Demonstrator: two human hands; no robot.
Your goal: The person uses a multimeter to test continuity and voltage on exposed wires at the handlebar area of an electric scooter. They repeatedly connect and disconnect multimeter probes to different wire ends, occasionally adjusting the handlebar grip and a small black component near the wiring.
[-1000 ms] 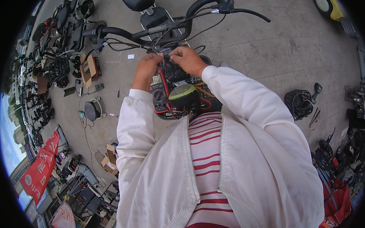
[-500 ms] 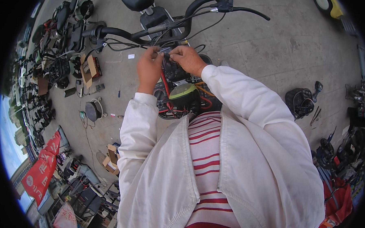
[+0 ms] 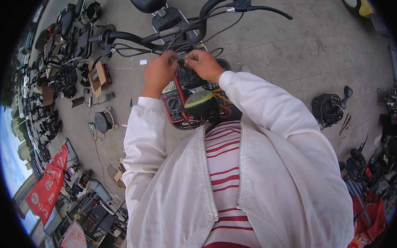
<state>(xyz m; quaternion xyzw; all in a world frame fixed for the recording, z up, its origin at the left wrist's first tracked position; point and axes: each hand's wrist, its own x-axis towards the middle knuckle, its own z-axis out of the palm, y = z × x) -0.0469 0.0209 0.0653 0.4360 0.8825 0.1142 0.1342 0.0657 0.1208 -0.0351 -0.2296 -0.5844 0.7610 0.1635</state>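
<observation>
Just below the handlebar [image 3: 169, 32] of an electric bike, my two hands meet with their fingertips almost touching. My left hand [image 3: 160, 73] is closed in a pinch, its fingertips partly hidden behind the hand. My right hand [image 3: 204, 65] pinches a short dark wire end [image 3: 180, 61] from the other side. Whether a connector sits on the wire is too small to tell. Nearer my body lies a red and black multimeter [image 3: 174, 103] with a lit display. Beside it rests a round black part with a yellow-green top [image 3: 200, 99], thin red wires near its base.
Black cables and a brake lever [image 3: 272, 12] extend from the handlebar. An opened cardboard box [image 3: 97, 77] and a round stool-like thing [image 3: 103, 121] stand left on the paving. At right are a black basket [image 3: 326, 110] and a power drill [image 3: 347, 93]. Parked bikes line the left.
My left hand and forearm have shifted slightly left, turning so the multimeter's display and dial now show. My right hand stays nearly still, pinching at the same spot.
</observation>
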